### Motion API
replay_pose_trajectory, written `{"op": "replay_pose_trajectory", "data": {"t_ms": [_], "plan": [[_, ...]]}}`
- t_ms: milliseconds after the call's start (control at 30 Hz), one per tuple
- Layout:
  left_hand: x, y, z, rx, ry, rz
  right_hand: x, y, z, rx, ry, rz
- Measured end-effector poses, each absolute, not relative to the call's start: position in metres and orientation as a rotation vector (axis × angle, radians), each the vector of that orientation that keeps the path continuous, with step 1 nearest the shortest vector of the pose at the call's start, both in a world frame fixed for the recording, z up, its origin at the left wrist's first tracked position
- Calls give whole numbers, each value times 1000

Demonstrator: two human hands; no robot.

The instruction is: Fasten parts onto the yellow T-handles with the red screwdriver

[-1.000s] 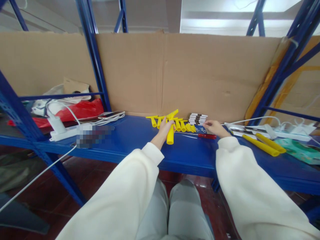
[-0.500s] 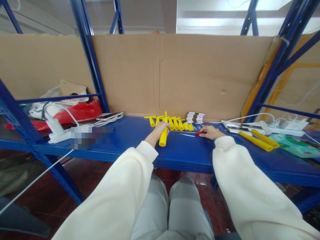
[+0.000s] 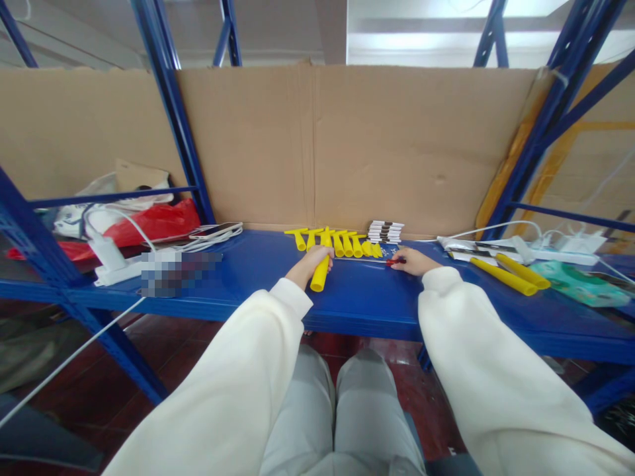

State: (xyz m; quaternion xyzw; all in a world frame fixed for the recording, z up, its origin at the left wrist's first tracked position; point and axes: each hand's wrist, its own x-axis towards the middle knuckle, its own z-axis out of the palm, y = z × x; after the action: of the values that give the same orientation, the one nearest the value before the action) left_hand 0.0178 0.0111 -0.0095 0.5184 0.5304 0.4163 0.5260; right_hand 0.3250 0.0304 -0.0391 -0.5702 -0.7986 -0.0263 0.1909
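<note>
My left hand (image 3: 308,264) is closed around a yellow tube (image 3: 319,277), whose wide round end points toward me. In my right hand (image 3: 413,261) is the red and black handle of a screwdriver (image 3: 394,262). Its thin metal shaft runs left along the shelf to the tube in my left hand, but the tip's contact is too small to make out. Behind my hands lies a row of yellow T-shaped pieces (image 3: 348,244). Smaller yellow parts (image 3: 371,248) lie at the row's right end, beside tiny metal pieces (image 3: 388,252) that look like screws.
White and black bundles (image 3: 384,232) are stacked near the cardboard wall (image 3: 387,145). Two yellow tubes (image 3: 503,276), a green packet (image 3: 578,283) and white cables lie right. A white power strip (image 3: 116,272) and red bag (image 3: 153,221) are left. Blue posts (image 3: 173,112) frame the shelf (image 3: 258,264).
The narrow far end of the held tube has dipped from upright toward the shelf. My right hand and the screwdriver stay nearly where they were, with the shaft nearer the tube.
</note>
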Motion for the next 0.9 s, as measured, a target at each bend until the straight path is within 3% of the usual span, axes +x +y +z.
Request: {"op": "replay_pose_trajectory", "data": {"t_ms": [333,900], "plan": [[17,12,-13,1277,1242,988,320,24,-33,-1508,-2147,83],[17,11,-12,1298,1265,962,311,16,-30,-1630,-2113,-11]]}}
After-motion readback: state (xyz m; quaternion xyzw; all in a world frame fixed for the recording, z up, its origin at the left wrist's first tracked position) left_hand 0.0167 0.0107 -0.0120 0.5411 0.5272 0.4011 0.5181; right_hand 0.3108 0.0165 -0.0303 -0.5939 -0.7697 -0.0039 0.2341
